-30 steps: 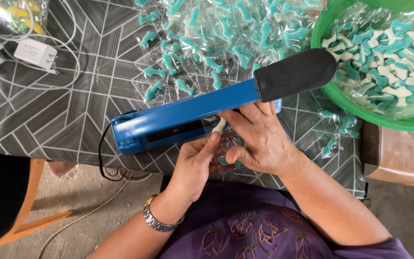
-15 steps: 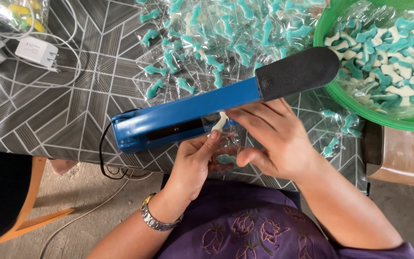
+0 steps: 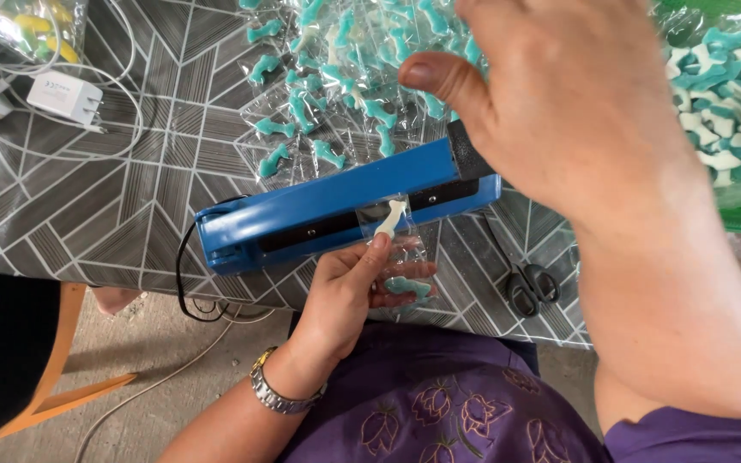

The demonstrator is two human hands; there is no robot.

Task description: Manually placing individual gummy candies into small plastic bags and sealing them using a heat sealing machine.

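Left hand (image 3: 349, 287) pinches a clear candy bag (image 3: 396, 249) at the blue heat sealer (image 3: 336, 214). Right hand (image 3: 559, 94), at one o'clock, is raised over the sealer's handle. Sealed bags (image 3: 345, 77) lie at twelve o'clock, scissors (image 3: 529, 283) at three o'clock, on the patterned table (image 3: 87, 197).

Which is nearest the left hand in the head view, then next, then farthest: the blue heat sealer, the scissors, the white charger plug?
1. Blue heat sealer: just above the left hand, by its fingertips.
2. Scissors: on the table to the hand's right.
3. White charger plug: far upper left, among white cables.
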